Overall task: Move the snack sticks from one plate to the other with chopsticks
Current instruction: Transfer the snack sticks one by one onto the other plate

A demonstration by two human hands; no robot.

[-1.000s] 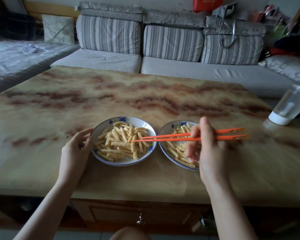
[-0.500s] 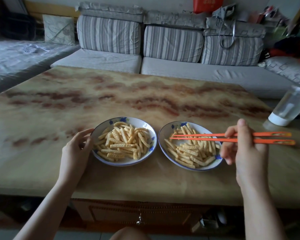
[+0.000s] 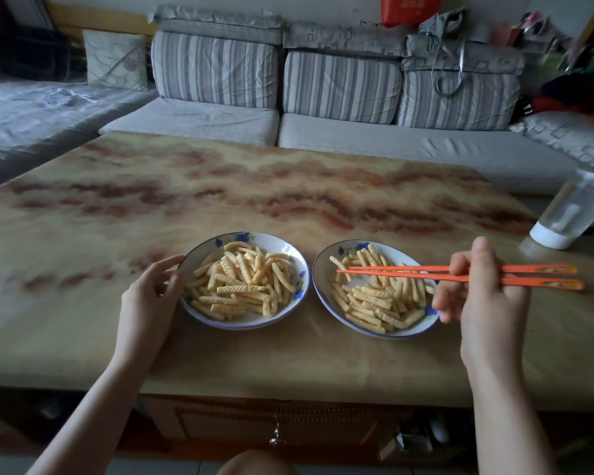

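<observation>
orange chopsticks level in right hand grip over right plate, left hand loosely curled touching left plate rim

I'm sat at a marbled tan table, dim light all round. Across from me runs a grey sofa with striped back cushions. A patterned pillow leans far left, and clutter piles up at right.

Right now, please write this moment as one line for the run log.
right hand: holds orange chopsticks | tips: over right plate, no stick gripped | left hand: steadies left plate | both plates: hold snack sticks
</observation>
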